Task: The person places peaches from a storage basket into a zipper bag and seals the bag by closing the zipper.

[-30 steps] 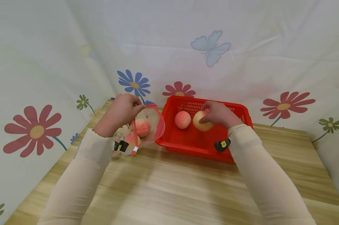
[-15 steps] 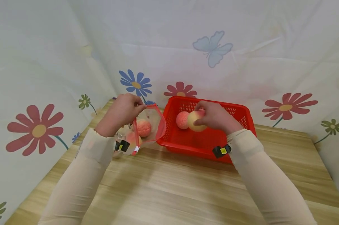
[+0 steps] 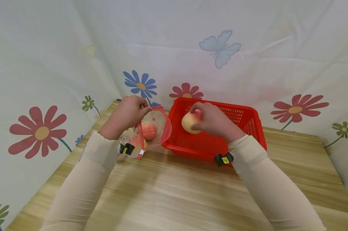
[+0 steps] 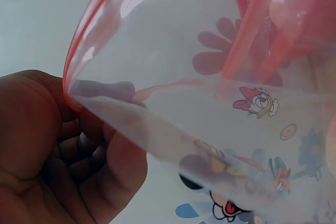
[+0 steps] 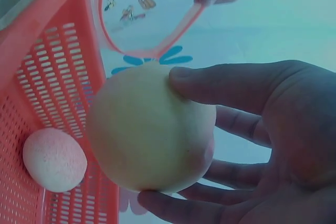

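My left hand (image 3: 128, 112) pinches the red-trimmed rim of a clear zip bag (image 3: 164, 137), whose mouth stands open; cartoon figures are printed on its film (image 4: 173, 124). Inside the bag lie a pinkish-red peach (image 3: 149, 131) and a paler peach (image 3: 137, 141), partly behind the rim. My right hand (image 3: 212, 120) grips a pale yellow peach with a pink blush (image 3: 189, 123), thumb and fingers spread around it. It is held above the left part of a red plastic basket (image 3: 188, 152). A second pink peach (image 5: 55, 160) rests in that basket, hidden from the head view by the held one.
The wooden tabletop (image 3: 162, 192) extends in front of the basket and to its right. A white cloth (image 3: 162, 41) printed with flowers and a butterfly hangs behind and on the sides. The basket's left wall stands right next to the bag mouth.
My right hand has carried the pale yellow peach leftward across the basket, over the pink peach and closer to the bag. The left hand and bag have stayed nearly in place.
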{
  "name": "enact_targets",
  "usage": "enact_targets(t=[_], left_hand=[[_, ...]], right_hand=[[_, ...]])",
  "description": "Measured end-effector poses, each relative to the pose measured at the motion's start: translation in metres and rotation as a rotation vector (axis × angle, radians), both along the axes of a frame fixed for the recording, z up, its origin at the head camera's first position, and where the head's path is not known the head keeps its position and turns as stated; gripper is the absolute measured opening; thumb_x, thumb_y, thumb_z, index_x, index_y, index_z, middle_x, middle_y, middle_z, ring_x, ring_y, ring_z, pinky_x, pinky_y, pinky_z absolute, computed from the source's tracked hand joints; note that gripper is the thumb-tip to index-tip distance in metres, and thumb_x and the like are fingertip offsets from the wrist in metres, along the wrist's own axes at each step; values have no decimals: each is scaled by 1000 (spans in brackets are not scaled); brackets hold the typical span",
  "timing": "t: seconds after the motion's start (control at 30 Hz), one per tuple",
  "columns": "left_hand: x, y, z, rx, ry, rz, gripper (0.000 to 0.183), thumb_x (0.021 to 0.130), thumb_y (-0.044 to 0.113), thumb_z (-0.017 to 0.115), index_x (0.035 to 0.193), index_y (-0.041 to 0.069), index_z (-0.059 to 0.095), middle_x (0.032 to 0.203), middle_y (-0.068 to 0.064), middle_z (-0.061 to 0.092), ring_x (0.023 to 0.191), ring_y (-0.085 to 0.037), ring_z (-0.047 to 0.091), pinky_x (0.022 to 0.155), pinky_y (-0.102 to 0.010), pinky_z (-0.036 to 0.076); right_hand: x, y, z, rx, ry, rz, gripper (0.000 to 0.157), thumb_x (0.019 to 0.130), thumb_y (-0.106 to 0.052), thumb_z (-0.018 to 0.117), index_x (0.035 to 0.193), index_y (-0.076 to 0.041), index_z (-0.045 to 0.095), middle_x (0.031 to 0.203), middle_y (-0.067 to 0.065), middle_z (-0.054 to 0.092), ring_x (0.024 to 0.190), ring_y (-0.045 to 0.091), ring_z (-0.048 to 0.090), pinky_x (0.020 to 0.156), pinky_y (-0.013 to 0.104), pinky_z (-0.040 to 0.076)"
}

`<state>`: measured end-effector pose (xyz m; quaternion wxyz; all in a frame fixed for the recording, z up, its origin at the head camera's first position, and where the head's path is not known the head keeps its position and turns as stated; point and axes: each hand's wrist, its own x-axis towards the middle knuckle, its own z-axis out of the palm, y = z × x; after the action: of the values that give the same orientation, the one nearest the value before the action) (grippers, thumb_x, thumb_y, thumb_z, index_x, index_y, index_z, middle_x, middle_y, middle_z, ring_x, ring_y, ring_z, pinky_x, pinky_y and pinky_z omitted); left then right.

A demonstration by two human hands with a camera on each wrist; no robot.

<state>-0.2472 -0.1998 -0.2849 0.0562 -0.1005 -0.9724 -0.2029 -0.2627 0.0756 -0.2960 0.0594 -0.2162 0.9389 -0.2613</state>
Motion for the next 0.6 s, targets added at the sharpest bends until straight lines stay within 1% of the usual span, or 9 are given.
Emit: enact_targets(t=[0.17, 0.4, 0.6], left_hand=[[-1, 1, 0, 3, -6, 4, 20, 95, 24, 61, 91, 7, 71, 66, -7, 60, 47, -18, 55, 50, -29, 49], [-2, 1, -1, -8, 13, -3, 20, 95, 25, 61, 92, 7, 72, 67, -6, 62, 49, -18, 56, 52, -29, 48], [-1, 1, -3, 7, 13, 13, 21, 94, 25, 62, 93, 7, 71, 68, -7, 61, 52, -18, 55, 51, -29, 48]], right_hand=[[4, -9, -3, -9, 33, 24, 55, 72, -23, 83, 119, -20, 54, 125, 4, 53, 112, 24, 49, 83, 42, 57], [11, -23, -5, -41, 71, 64, 54, 73, -21, 83, 119, -22, 54, 129, 3, 50, 117, 23, 46, 84, 43, 57], [14, -34, -9, -70, 102, 95, 54, 74, -21, 83, 119, -23, 54, 133, 3, 49, 119, 22, 46, 85, 42, 57]])
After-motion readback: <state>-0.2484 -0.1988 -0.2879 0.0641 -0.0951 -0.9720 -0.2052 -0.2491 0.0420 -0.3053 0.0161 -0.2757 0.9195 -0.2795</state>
